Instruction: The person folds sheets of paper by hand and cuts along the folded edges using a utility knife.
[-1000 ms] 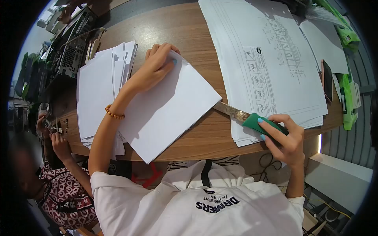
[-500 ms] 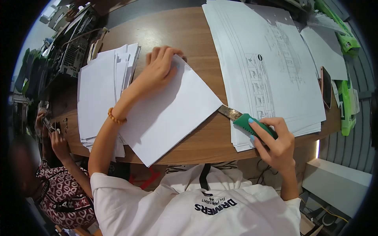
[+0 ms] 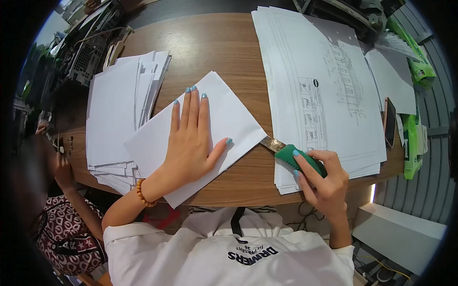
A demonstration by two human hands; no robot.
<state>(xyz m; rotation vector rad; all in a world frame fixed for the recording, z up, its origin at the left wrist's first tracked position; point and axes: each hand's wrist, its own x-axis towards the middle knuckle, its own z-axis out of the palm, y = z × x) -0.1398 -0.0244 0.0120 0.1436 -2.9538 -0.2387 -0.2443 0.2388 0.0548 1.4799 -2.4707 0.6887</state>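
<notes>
My left hand (image 3: 191,138) lies flat on a folded sheet of white paper (image 3: 224,105), its fingers stretched toward the far side and the thumb out to the right. My right hand (image 3: 323,183) grips the green handle of a knife (image 3: 298,161). Its worn, rust-spotted metal blade meets the right corner of the folded paper; how far the tip goes between the layers is hidden. On the left, the folded paper overlaps a stack of white sheets (image 3: 112,114).
Large printed drawings (image 3: 329,95) lie in a pile on the right of the wooden table (image 3: 210,38). Beside them are a phone (image 3: 390,121) and green packaging (image 3: 411,148). A computer case (image 3: 88,59) stands at the far left. Another person's hand (image 3: 64,174) is at the left edge.
My left hand has come down from the paper's far corner and now lies flat across its middle. The knife stays at the right corner. The view has shifted slightly.
</notes>
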